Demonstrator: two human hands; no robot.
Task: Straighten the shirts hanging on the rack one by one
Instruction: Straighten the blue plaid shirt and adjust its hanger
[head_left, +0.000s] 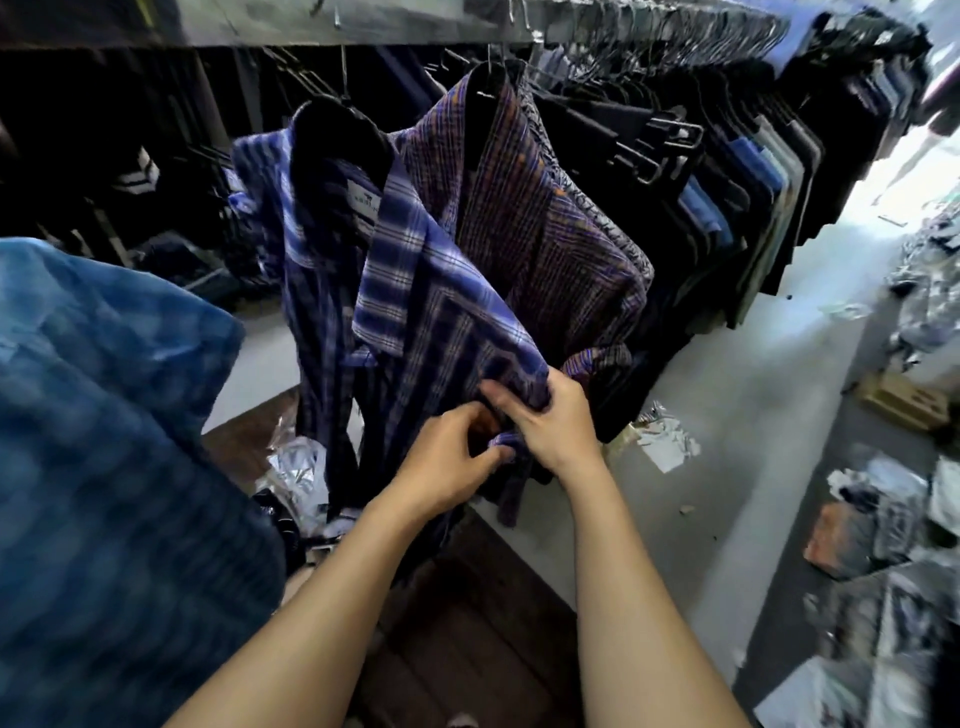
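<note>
Both my bare forearms reach forward and up, and my hands meet low on the front of the blue plaid shirt, nearly touching each other. My right hand has its fingers curled round a bunched fold of the shirt's edge, with the thumb on the near side. My left hand, just below and beside it, pinches a small bit of the same cloth between thumb and fingers. The shirt hangs on a black hanger from the rack, its collar spread open and a white label showing inside. Its front is pulled toward me and creased. Right behind it hangs a purple-brown checked shirt, then a long row of dark garments.
</note>
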